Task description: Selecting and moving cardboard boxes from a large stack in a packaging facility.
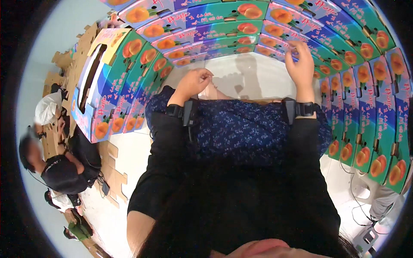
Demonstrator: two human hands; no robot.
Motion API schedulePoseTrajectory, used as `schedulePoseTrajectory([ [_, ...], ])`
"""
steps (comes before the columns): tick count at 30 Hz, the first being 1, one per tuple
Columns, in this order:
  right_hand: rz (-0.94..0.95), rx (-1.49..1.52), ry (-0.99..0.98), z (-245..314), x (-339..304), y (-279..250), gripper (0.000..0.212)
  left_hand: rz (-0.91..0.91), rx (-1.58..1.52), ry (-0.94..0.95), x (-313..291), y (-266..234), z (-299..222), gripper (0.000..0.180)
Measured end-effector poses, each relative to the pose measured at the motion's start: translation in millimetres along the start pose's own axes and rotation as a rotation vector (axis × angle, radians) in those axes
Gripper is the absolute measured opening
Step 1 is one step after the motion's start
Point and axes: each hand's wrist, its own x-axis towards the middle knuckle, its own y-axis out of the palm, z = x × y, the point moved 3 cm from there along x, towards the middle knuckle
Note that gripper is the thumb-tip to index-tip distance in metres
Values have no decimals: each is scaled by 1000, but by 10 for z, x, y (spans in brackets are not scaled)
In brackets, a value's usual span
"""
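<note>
My left hand [195, 82] hovers over the edge of my lap. Its fingers are curled in with the tips close together, and nothing shows in them. Farther forward on the right, my right hand [300, 64] is raised in front of stacked fruit cartons [277, 30]. A gap shows between its bent thumb and fingers, with no object there. From this view I cannot tell whether the hand touches a carton. Each wrist wears a black strap with a small device. Dark blue patterned cloth [241, 129] covers my lap.
Colourful carton stacks rise at the left [116, 86], ahead and at the right [365, 116]. Pale floor [234, 77] lies between them. Flat brown cardboard pieces [112, 172] lie at left, near other people [64, 172]. Cables and a grey device [368, 241] are at lower right.
</note>
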Motion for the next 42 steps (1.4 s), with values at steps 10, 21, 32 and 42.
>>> schedulePoseTrajectory([
  [10,312,84,79,19,-40,-341,17,-32,1,-70,89,-17,36,19],
  [21,496,90,127,-89,-127,-193,16,-91,13,-68,91,25,115,25],
  [32,512,103,113,-34,-166,-155,15,-506,-49,-208,457,-254,785,49],
  [42,572,72,147,-101,-202,-59,16,-607,-149,-141,480,-110,854,68],
])
